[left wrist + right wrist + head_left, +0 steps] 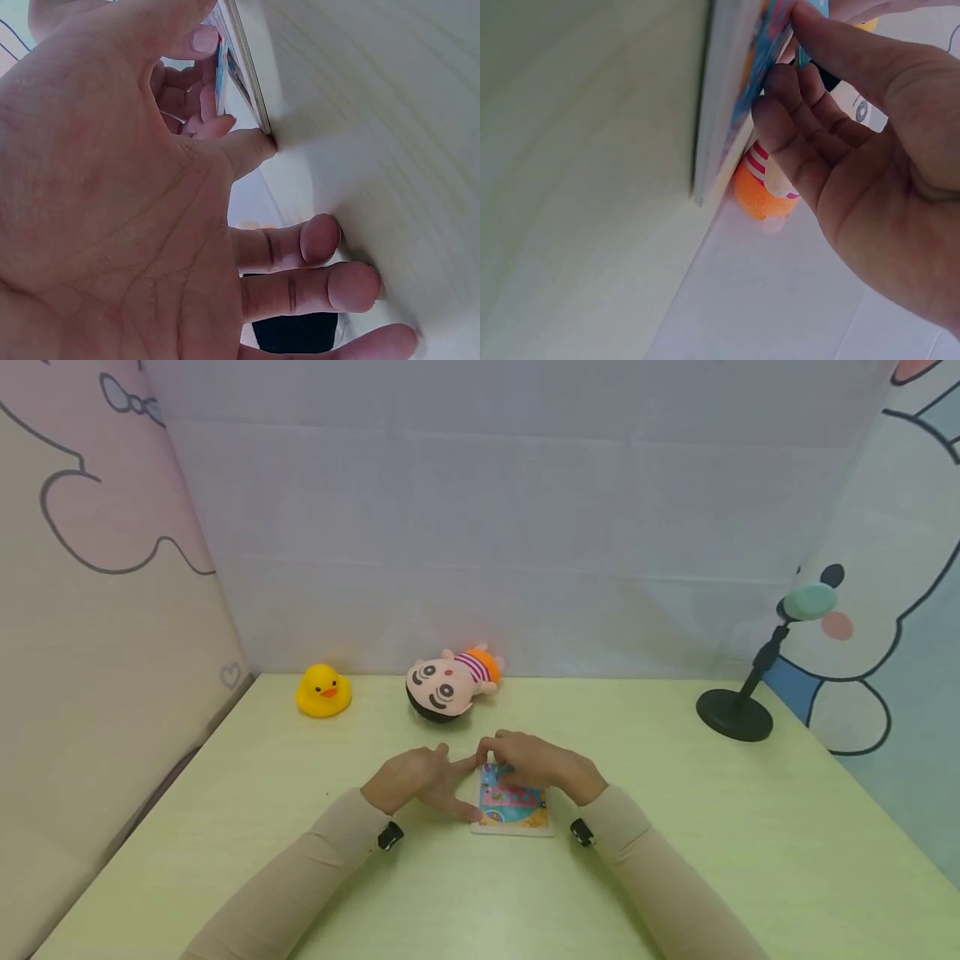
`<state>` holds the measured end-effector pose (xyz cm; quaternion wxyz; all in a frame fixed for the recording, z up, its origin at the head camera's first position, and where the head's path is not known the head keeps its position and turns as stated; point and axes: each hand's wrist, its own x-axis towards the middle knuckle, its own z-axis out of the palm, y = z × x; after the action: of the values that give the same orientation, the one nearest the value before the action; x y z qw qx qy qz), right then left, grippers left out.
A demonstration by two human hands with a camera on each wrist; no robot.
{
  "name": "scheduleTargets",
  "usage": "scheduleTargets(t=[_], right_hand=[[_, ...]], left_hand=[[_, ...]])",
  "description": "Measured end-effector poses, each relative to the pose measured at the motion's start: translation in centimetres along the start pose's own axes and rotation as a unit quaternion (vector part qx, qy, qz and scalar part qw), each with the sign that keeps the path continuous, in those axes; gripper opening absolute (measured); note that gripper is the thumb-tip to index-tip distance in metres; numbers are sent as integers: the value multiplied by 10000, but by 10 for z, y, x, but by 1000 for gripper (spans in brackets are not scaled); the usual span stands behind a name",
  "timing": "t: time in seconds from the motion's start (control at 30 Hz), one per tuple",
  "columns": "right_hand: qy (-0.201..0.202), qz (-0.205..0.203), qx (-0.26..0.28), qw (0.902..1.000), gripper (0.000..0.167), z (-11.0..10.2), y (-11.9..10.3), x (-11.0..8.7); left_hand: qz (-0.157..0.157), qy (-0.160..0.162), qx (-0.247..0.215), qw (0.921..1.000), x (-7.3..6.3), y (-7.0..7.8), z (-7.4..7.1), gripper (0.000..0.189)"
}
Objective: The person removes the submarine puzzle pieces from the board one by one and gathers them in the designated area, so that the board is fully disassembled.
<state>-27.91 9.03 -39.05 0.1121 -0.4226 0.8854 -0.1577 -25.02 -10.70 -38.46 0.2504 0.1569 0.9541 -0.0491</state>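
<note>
A small picture puzzle board [513,830] with a pale frame and a blue, pink and yellow picture lies flat between both hands. My left hand [431,781] rests beside it with fingers spread. Its thumb touches the lower left corner, and its index fingertip [259,146] is at the upper left corner. Over the board's upper part, my right hand [528,760] bends its fingers and pinches a light blue puzzle piece [803,56] between thumb and fingers. Most of that piece is hidden by the fingers.
Behind the board lies a plush doll [450,685] in a striped top and orange shorts. A yellow rubber duck [323,692] sits at the back left. At the back right stands a black-based stand [735,714] with a mint-green head. Cloth-covered walls border the table.
</note>
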Motion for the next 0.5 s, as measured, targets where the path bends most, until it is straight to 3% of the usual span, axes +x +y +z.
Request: scheduleTargets(t=[0.2, 0.37, 0.5], right_hand=[[174, -121, -9, 9998, 21, -2, 2, 0], [243, -383, 358, 9983, 10, -8, 7, 2], [199, -349, 728, 9965, 7, -16, 12, -2]], left_hand=[[138, 38, 90, 9999, 1, 1, -1, 96], [127, 72, 72, 9999, 1, -2, -1, 95], [144, 0, 21, 9999, 1, -2, -1, 96]])
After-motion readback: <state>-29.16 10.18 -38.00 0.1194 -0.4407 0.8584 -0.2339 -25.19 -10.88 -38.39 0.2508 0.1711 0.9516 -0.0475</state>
